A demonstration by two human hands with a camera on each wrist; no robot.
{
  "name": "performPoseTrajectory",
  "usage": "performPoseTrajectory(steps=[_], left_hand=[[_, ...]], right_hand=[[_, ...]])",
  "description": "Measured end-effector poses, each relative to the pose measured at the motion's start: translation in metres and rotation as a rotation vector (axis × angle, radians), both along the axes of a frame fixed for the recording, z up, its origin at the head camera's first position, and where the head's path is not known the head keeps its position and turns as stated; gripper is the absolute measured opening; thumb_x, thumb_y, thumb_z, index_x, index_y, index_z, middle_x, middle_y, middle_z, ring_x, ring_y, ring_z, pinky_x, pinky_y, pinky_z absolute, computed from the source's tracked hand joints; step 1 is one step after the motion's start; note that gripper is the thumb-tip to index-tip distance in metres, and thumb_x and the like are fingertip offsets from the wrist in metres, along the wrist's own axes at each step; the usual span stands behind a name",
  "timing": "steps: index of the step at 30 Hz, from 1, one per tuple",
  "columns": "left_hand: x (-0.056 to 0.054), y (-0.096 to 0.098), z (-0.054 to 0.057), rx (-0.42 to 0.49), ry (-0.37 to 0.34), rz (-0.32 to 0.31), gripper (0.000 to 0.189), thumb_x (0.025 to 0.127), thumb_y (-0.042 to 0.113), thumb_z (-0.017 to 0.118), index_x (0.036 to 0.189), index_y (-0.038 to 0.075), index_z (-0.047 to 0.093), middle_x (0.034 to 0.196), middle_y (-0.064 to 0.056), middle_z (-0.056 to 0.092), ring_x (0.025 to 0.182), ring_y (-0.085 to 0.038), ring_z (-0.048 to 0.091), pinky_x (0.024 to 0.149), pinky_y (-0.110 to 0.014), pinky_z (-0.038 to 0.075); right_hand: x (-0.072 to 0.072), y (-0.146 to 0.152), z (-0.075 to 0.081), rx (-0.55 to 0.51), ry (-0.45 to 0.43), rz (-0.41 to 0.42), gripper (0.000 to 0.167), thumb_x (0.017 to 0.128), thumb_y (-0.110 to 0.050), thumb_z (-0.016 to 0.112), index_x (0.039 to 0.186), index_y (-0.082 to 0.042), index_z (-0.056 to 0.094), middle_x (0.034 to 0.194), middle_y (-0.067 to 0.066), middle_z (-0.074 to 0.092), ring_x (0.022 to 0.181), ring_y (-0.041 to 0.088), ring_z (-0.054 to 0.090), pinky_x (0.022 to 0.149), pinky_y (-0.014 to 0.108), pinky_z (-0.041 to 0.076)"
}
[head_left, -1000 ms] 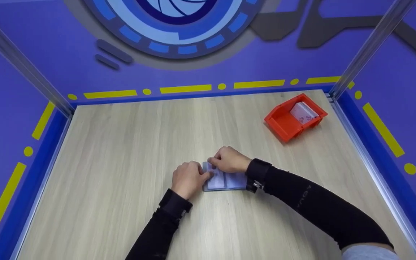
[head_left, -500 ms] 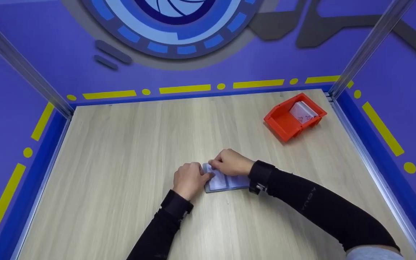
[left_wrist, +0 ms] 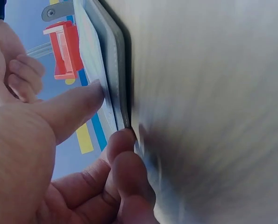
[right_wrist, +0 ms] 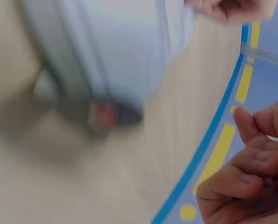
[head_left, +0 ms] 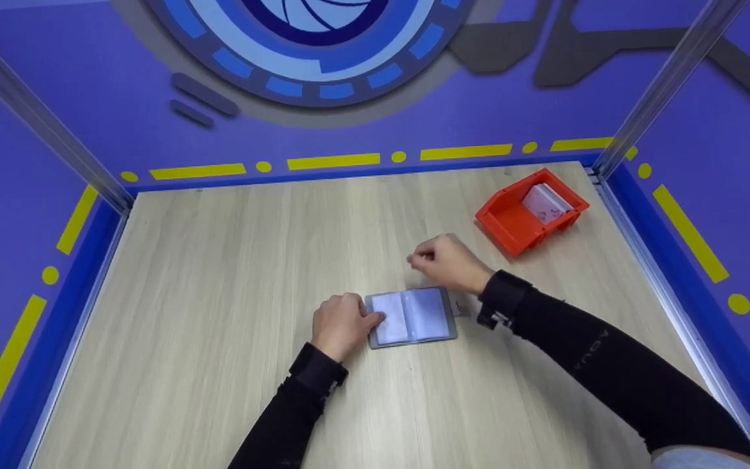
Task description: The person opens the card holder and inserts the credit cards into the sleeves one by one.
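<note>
A small grey card holder (head_left: pixel 451 319) lies spread flat on the table, showing clear sleeves on both sides. My left hand (head_left: pixel 342 324) grips its left edge. In the left wrist view the thumb (left_wrist: pixel 78 105) presses the pages from above, with fingertips at the cover's edge. Off the holder's far right corner hovers my right hand (head_left: pixel 451 262), apart from it, fingers loosely curled. The right wrist view shows these curled fingers (right_wrist: pixel 244 175) with nothing visible between them. A dark tab with a reddish patch (right_wrist: pixel 106 116) at the holder's edge is blurred there.
An orange-red bin (head_left: pixel 512 225) stands at the back right of the wooden table (head_left: pixel 232 280), a stack of cards (head_left: pixel 547 202) inside its rear part. Blue-purple panels (head_left: pixel 323 137) and metal posts (head_left: pixel 665 88) enclose the table's back and sides.
My right hand has lifted off the holder's left page and moved right and away from me, uncovering both pages. The left hand keeps its grip on the left edge.
</note>
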State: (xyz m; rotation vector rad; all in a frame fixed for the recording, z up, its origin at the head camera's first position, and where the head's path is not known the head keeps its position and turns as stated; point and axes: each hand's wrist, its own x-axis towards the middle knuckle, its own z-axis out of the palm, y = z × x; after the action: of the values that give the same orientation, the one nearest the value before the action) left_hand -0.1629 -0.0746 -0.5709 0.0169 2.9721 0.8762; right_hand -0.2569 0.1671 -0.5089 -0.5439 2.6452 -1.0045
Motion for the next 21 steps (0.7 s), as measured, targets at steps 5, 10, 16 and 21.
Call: performPoseTrajectory(steps=[5, 10, 16, 21], left_hand=[[0.0, 0.001, 0.0, 0.007, -0.002, 0.003, 0.044, 0.088, 0.045, 0.091, 0.068, 0.017, 0.065, 0.067, 0.005, 0.062, 0.061, -0.015, 0.055, 0.057, -0.032, 0.039], [0.0, 0.0, 0.0, 0.007, -0.006, 0.008, 0.043, 0.089, 0.045, 0.091, 0.069, 0.017, 0.065, 0.067, 0.005, 0.061, 0.061, -0.015, 0.054, 0.058, -0.032, 0.038], [-0.001, 0.001, 0.001, 0.016, -0.03, 0.016, 0.042, 0.089, 0.046, 0.091, 0.07, 0.017, 0.067, 0.069, 0.005, 0.063, 0.063, -0.015, 0.055, 0.06, -0.032, 0.04], [-0.001, 0.001, 0.002, 0.03, -0.04, 0.023, 0.042, 0.089, 0.046, 0.091, 0.071, 0.017, 0.067, 0.069, 0.004, 0.063, 0.063, -0.015, 0.056, 0.06, -0.032, 0.04]], right_hand=[[-0.019, 0.031, 0.013, 0.073, 0.084, -0.097, 0.025, 0.108, -0.032, 0.071, 0.114, -0.012, 0.085, 0.094, 0.006, 0.077, 0.083, 0.024, 0.062, 0.077, 0.035, 0.052], [-0.041, 0.067, 0.018, 0.055, 0.101, -0.169, 0.025, 0.109, -0.028, 0.071, 0.118, -0.01, 0.084, 0.107, 0.011, 0.081, 0.089, 0.028, 0.065, 0.082, 0.036, 0.055], [-0.061, 0.106, 0.025, 0.113, 0.116, -0.272, 0.03, 0.109, -0.026, 0.069, 0.126, -0.005, 0.081, 0.117, 0.016, 0.081, 0.099, 0.032, 0.07, 0.096, 0.049, 0.061], [-0.073, 0.131, 0.026, 0.169, 0.157, -0.344, 0.032, 0.109, -0.025, 0.07, 0.13, -0.001, 0.078, 0.124, 0.022, 0.078, 0.106, 0.036, 0.068, 0.102, 0.055, 0.059]])
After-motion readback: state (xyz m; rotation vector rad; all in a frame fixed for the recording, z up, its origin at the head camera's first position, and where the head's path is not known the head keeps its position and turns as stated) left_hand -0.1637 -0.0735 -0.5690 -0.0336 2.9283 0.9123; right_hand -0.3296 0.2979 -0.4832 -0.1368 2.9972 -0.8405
